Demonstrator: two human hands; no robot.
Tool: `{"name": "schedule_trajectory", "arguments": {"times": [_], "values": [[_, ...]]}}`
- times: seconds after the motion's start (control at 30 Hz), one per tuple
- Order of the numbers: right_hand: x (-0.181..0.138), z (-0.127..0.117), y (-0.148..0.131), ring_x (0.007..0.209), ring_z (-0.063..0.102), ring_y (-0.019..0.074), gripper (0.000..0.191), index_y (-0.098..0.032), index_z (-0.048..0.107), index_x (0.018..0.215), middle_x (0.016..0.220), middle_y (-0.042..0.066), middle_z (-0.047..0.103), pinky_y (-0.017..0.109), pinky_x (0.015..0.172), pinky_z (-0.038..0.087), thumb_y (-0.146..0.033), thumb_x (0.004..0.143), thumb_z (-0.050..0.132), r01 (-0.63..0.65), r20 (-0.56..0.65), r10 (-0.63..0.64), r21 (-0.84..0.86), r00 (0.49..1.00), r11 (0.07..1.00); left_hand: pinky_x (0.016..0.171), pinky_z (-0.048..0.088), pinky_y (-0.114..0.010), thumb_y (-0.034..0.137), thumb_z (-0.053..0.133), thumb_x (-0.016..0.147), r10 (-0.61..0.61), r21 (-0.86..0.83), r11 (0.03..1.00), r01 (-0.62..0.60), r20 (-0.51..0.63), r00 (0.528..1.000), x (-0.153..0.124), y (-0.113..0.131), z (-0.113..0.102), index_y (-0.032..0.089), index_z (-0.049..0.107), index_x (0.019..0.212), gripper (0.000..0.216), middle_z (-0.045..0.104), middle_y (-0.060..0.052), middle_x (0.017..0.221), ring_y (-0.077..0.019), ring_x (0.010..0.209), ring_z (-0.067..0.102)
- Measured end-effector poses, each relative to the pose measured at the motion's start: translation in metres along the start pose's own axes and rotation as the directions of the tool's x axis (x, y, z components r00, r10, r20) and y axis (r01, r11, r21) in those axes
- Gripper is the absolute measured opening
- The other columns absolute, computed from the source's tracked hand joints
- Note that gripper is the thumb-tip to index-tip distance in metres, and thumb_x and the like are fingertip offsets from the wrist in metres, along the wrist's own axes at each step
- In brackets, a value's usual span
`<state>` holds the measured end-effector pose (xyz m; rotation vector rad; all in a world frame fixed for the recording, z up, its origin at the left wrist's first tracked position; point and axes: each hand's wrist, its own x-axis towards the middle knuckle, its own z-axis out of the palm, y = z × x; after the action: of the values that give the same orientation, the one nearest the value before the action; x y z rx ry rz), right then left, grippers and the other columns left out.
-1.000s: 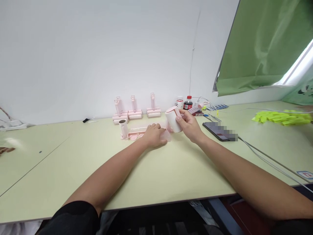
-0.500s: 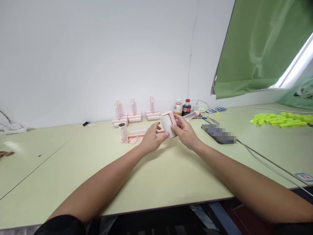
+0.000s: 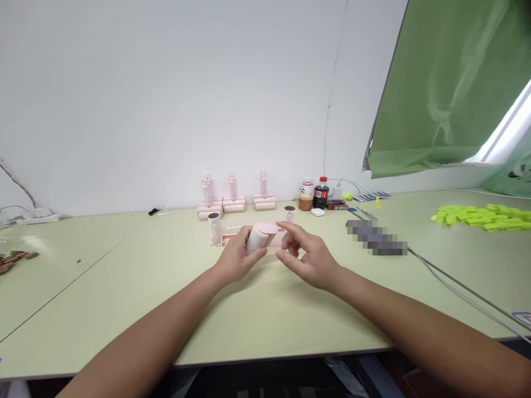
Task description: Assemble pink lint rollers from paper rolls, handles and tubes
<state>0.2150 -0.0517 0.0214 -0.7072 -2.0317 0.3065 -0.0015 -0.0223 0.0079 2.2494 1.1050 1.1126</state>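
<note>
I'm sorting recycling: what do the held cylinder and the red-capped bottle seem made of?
Held cylinder: probably matte plastic, its pink end evenly coloured without glare; white side may be paper. Red-capped bottle: likely clear, smooth plastic, since dark contents show through; possibly glass.

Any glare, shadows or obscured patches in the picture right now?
Head view: a bright strip beside the green blind; head view: soft shadows on the table near the left hand and right hand; head view: a pixelated patch hiding detail farther right.
</note>
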Motion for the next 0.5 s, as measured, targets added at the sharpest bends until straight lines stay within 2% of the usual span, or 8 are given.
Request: {"name": "schedule_trajectory", "arguments": {"times": [0.07, 0.13, 0.23, 0.3, 0.5], "values": [[0.003, -0.004, -0.006, 0.086, 0.056, 0.0206, 0.046, -0.022, 0.050, 0.129, 0.099, 0.008, 0.060, 0.038, 0.078, 0.049, -0.028, 0.086, 0.063, 0.178, -0.078, -0.193, -0.165, 0.978, 0.970, 0.080, 0.047, -0.035, 0.041, 0.058, 0.087, 0.060, 0.018, 0.998, -0.061, 0.055, 0.997, -0.002, 0.006, 0.004, 0.021, 0.049, 0.122, 0.041, 0.061, -0.008, 0.113, -0.0232, 0.098, 0.058], [0.006, -0.007, -0.010, 0.097, 0.053, 0.0240, 0.039, -0.020, 0.055, 0.120, 0.105, 0.011, 0.057, 0.042, 0.085, 0.046, -0.025, 0.083, 0.065, 0.261, -0.013, -0.271, -0.232, 0.963, 0.937, 0.081, 0.047, -0.036, 0.040, 0.058, 0.087, 0.114, 0.026, 0.993, -0.118, 0.107, 0.988, -0.005, 0.011, 0.008, 0.021, 0.049, 0.122, 0.041, 0.061, -0.008, 0.115, -0.0238, 0.099, 0.058], [0.008, -0.007, -0.012, 0.089, 0.051, 0.0219, 0.021, -0.019, 0.059, 0.103, 0.093, 0.008, 0.054, 0.036, 0.077, 0.045, -0.018, 0.082, 0.063, 0.219, 0.101, -0.199, -0.251, 0.975, 0.943, 0.080, 0.047, -0.036, 0.040, 0.057, 0.087, 0.140, 0.037, 0.988, -0.148, 0.171, 0.975, -0.008, 0.014, 0.013, 0.021, 0.051, 0.118, 0.037, 0.062, -0.008, 0.112, -0.0228, 0.095, 0.058], [0.008, -0.006, -0.011, 0.084, 0.048, 0.0201, 0.015, -0.018, 0.058, 0.094, 0.087, 0.005, 0.051, 0.033, 0.072, 0.043, -0.015, 0.080, 0.063, 0.160, 0.150, -0.125, -0.259, 0.981, 0.953, 0.078, 0.047, -0.035, 0.041, 0.056, 0.087, 0.129, 0.047, 0.989, -0.141, 0.202, 0.971, -0.009, 0.016, 0.014, 0.021, 0.052, 0.116, 0.035, 0.062, -0.007, 0.110, -0.0220, 0.093, 0.058], [0.006, -0.006, -0.014, 0.081, 0.045, 0.0179, 0.021, -0.018, 0.052, 0.088, 0.088, 0.004, 0.048, 0.029, 0.069, 0.040, -0.015, 0.075, 0.068, 0.114, 0.296, -0.039, -0.239, 0.954, 0.964, 0.072, 0.045, -0.032, 0.042, 0.059, 0.084, 0.160, 0.102, 0.975, -0.196, 0.284, 0.945, -0.012, 0.021, 0.011, 0.022, 0.054, 0.108, 0.032, 0.062, -0.005, 0.101, -0.0206, 0.086, 0.057]]}}
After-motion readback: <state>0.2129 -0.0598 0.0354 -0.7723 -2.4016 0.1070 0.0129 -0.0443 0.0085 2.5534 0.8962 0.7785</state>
